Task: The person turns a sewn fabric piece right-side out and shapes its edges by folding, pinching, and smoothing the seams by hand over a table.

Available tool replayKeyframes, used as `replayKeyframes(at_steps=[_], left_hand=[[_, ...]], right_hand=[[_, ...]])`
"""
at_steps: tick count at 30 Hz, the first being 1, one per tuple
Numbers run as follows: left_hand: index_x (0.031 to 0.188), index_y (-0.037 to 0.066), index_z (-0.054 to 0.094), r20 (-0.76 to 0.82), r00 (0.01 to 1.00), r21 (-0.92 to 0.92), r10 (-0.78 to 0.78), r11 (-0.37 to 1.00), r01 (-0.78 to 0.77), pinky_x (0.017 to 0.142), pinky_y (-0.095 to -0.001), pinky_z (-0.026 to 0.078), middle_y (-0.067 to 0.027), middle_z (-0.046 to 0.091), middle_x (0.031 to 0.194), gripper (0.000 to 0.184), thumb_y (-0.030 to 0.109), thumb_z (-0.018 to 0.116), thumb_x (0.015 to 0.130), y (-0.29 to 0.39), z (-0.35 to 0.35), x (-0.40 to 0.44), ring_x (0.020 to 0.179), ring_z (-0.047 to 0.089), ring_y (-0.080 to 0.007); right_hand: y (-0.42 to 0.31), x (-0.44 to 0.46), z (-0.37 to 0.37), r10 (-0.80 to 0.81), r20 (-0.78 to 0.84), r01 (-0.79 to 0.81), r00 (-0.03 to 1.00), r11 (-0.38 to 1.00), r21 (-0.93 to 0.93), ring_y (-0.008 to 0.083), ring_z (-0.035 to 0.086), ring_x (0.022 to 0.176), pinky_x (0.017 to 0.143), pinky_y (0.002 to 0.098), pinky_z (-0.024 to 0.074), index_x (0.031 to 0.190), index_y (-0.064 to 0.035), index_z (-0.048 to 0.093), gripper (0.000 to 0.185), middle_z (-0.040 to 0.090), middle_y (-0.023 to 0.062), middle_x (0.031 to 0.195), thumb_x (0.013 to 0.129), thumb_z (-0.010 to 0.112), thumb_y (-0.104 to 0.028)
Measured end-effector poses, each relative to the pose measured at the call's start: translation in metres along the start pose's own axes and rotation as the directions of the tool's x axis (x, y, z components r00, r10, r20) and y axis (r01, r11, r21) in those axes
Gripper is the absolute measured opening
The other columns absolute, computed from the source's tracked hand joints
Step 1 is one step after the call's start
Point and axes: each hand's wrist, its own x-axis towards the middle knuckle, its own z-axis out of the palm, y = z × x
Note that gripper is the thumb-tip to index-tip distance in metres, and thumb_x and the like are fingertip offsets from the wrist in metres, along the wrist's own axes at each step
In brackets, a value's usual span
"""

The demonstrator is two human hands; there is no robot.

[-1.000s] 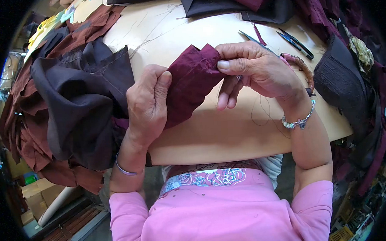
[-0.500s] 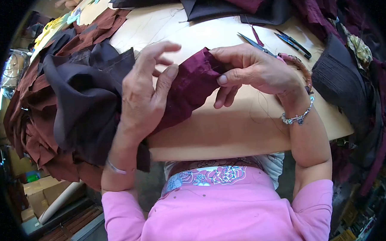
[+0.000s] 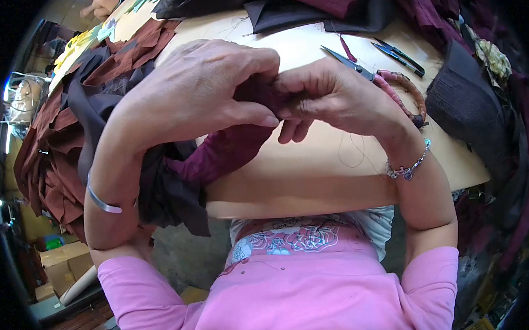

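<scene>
A maroon cloth (image 3: 231,151) runs up from the dark fabric on the left to my two hands, which meet above the table. My right hand (image 3: 338,100) pinches its upper end between thumb and bent fingers. Curled over the same end, my left hand (image 3: 196,88) has thumb and fingers closed on the cloth against the right fingertips. The left hand covers part of the cloth, so the exact grip is partly hidden. Behind my right wrist lie scissors with wrapped handles (image 3: 400,88), and beyond them a pair of thread snips (image 3: 400,57).
Brown cloth pieces (image 3: 55,168) and dark fabric (image 3: 104,77) heap up at the left. More black and maroon fabric lies at the far edge. A dark stack of cloth (image 3: 465,88) hangs over the right side of the table (image 3: 313,189). Loose threads lie on the tabletop.
My left hand has come up and to the right, closing on the maroon cloth's end beside my right hand. The right hand keeps its pinch and has barely shifted.
</scene>
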Motion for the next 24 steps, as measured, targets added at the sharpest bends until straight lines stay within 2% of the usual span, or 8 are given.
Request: replayKeyframes(at_steps=[2,5,11,14,17,20,23,24], left_hand=[[0.081,0.0,0.051,0.065,0.998,0.117,0.009,0.993,-0.017,0.064,-0.0348,0.039,-0.0103,0.05,0.078,0.036,0.024,0.069,0.061,0.006,-0.01,0.003,0.075,0.051,-0.0286],[0.082,0.0,0.05,0.037,0.989,-0.029,0.14,0.99,-0.139,0.064,-0.0354,0.04,-0.0114,0.05,0.076,0.033,0.021,0.067,0.063,-0.003,-0.009,0.005,0.073,0.051,-0.0286],[0.082,0.002,0.05,0.063,0.989,-0.152,0.134,0.981,-0.123,0.064,-0.0363,0.04,-0.0117,0.05,0.071,0.028,0.018,0.065,0.065,-0.013,-0.006,-0.002,0.07,0.051,-0.0302],[0.077,0.003,0.05,0.078,0.997,0.207,-0.014,0.978,-0.002,0.061,-0.0372,0.039,-0.0105,0.051,0.07,0.024,0.019,0.064,0.065,0.0,-0.01,-0.006,0.07,0.051,-0.0306],[0.072,0.005,0.05,0.054,0.998,0.327,0.027,0.944,-0.043,0.059,-0.0378,0.038,-0.009,0.05,0.068,0.022,0.02,0.064,0.065,0.007,-0.01,-0.008,0.069,0.051,-0.0302],[0.069,0.005,0.05,0.055,0.984,0.234,0.171,0.956,-0.179,0.059,-0.0376,0.038,-0.0079,0.049,0.065,0.021,0.02,0.064,0.064,0.007,-0.016,-0.004,0.067,0.051,-0.0291],[0.068,0.006,0.05,0.04,0.966,0.271,0.256,0.928,-0.257,0.058,-0.0375,0.038,-0.0067,0.048,0.064,0.021,0.02,0.064,0.063,0.004,-0.019,-0.004,0.067,0.051,-0.028],[0.068,0.006,0.051,0.05,0.962,0.272,0.27,0.923,-0.273,0.058,-0.0377,0.038,-0.0058,0.048,0.064,0.021,0.021,0.064,0.062,0.004,-0.019,-0.003,0.068,0.051,-0.0268]], right_hand=[[-0.001,0.0,0.0,-0.043,-0.038,0.042,0.998,0.999,-0.033,0.0135,0.061,0.064,0.057,0.0236,0.0504,0.086,0.0021,0.057,0.013,0.061,0.0082,0.074,0.078,0.047,0.002],[-0.003,0.0,0.0,-0.063,-0.085,0.061,0.994,0.998,-0.024,0.0128,0.061,0.063,0.055,0.0228,0.0498,0.088,0.0017,0.057,0.014,0.06,0.007,0.073,0.078,0.047,0.003],[-0.009,-0.002,0.001,-0.02,-0.09,0.019,0.996,1.0,-0.005,0.0121,0.06,0.06,0.054,0.0216,0.0491,0.09,0.0012,0.056,0.014,0.06,0.0052,0.072,0.077,0.05,0.002],[-0.002,0.001,0.0,-0.09,-0.119,0.082,0.989,0.994,-0.069,0.0106,0.057,0.055,0.051,0.0207,0.0471,0.09,0.0013,0.057,0.014,0.059,0.0045,0.071,0.077,0.052,0.0],[-0.003,0.001,-0.001,-0.101,-0.096,0.084,0.99,0.982,-0.168,0.009,0.055,0.052,0.049,0.0199,0.0449,0.09,0.0014,0.057,0.015,0.059,0.0043,0.07,0.076,0.056,-0.005],[-0.021,-0.008,0.006,0.045,-0.017,-0.047,0.999,0.984,-0.172,0.0087,0.056,0.058,0.05,0.0205,0.045,0.095,0.0012,0.057,0.027,0.059,0.0054,0.069,0.076,0.06,-0.017],[-0.013,-0.009,0.008,-0.015,0.07,0.02,0.997,0.997,-0.072,0.0091,0.057,0.062,0.051,0.0213,0.0457,0.097,0.0018,0.057,0.032,0.059,0.0055,0.071,0.077,0.061,-0.022],[-0.016,-0.009,0.007,0.003,0.068,0.013,0.998,0.974,-0.227,0.0133,0.058,0.063,0.054,0.0245,0.0462,0.094,0.0005,0.058,0.031,0.059,0.0076,0.072,0.075,0.061,-0.023]])
